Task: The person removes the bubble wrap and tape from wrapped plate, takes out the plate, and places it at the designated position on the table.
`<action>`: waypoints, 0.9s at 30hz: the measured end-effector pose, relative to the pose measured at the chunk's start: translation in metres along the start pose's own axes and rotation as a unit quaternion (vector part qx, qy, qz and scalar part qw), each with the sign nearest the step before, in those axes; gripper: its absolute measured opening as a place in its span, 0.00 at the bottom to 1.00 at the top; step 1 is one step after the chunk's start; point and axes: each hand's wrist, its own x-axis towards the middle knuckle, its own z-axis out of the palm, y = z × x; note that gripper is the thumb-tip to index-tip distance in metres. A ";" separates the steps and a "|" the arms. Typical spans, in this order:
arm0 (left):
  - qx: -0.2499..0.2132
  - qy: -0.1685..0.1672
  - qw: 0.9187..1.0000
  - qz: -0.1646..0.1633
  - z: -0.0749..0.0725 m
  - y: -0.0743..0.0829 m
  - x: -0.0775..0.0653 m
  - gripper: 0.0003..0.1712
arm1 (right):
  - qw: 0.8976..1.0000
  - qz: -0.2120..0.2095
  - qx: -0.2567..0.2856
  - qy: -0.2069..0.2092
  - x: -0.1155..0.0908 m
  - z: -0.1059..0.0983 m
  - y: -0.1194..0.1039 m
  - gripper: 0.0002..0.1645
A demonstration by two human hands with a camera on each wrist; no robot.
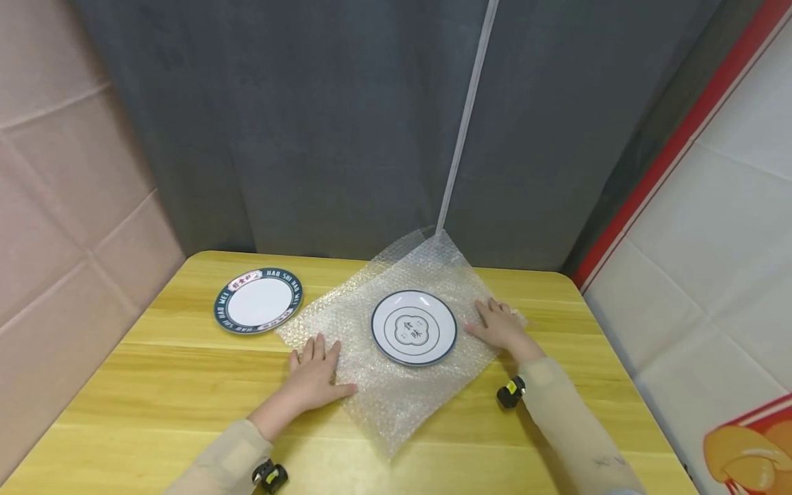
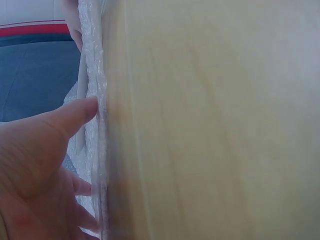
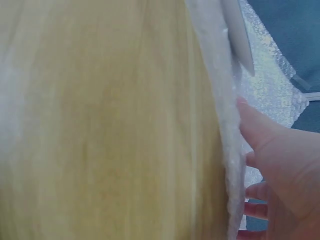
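Observation:
A white plate (image 1: 413,352) with a dark blue rim and printed characters at its centre lies face up on a sheet of bubble wrap (image 1: 396,405). The sheet is spread cornerwise on the table, one corner toward me. My left hand (image 1: 314,377) rests with spread fingers on the sheet's left edge; in the left wrist view its thumb (image 2: 80,112) touches the wrap. On the right edge of the sheet lies my right hand (image 1: 498,325), fingers extended, and the right wrist view shows its fingertips at the wrap. Both hands are apart from the plate.
A second plate (image 1: 260,302), white with a wide dark lettered rim, stands at the table's back left. The yellow wood-grain table (image 1: 155,412) ends at a dark grey curtain (image 1: 346,137). Light panels (image 1: 699,275) flank it, and the far corner of the wrap reaches the curtain.

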 end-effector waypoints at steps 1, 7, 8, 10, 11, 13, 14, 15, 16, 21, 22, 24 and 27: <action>0.001 -0.002 1.000 -0.001 0.000 0.000 0.000 0.59 | 1.000 -0.003 0.007 -0.002 -0.002 -0.001 -0.001 0.51; -0.005 0.006 1.000 0.009 -0.005 0.003 0.005 0.58 | 0.999 -0.030 0.045 0.002 -0.011 -0.003 0.000 0.49; -0.007 0.010 1.000 0.013 -0.006 0.004 0.006 0.57 | 0.998 -0.034 0.047 0.005 -0.013 -0.002 0.000 0.48; -0.008 0.016 1.000 0.022 -0.008 0.005 0.009 0.55 | 0.998 -0.040 0.054 0.008 -0.016 -0.001 0.001 0.48; -0.010 0.017 0.999 0.025 -0.008 0.006 0.010 0.53 | 0.997 -0.041 0.057 0.009 -0.017 -0.001 0.002 0.48; -0.017 0.017 0.999 0.039 -0.009 0.008 0.013 0.49 | 0.997 -0.042 0.062 0.011 -0.019 0.001 0.002 0.48; -0.023 0.018 0.998 0.050 -0.009 0.008 0.014 0.47 | 0.997 -0.045 0.061 0.012 -0.020 0.001 0.003 0.48; -0.026 0.016 0.998 0.060 -0.010 0.009 0.015 0.46 | 0.997 -0.044 0.064 0.013 -0.022 0.001 0.002 0.48; -0.033 0.016 0.997 0.072 -0.010 0.009 0.016 0.44 | 0.997 -0.045 0.067 0.014 -0.023 0.002 0.002 0.48; -0.053 0.010 0.990 0.129 -0.010 0.010 0.021 0.38 | 0.996 -0.045 0.080 0.015 -0.030 0.003 0.001 0.50; -0.063 0.012 0.988 0.138 -0.010 0.010 0.022 0.36 | 0.996 -0.049 0.079 0.016 -0.031 0.003 0.001 0.50; -0.082 0.016 0.985 0.153 -0.009 0.011 0.024 0.33 | 0.996 -0.051 0.077 0.017 -0.034 0.004 0.001 0.50; -0.119 0.026 0.978 0.169 -0.009 0.012 0.029 0.29 | 0.995 -0.052 0.081 0.020 -0.038 0.006 -0.001 0.49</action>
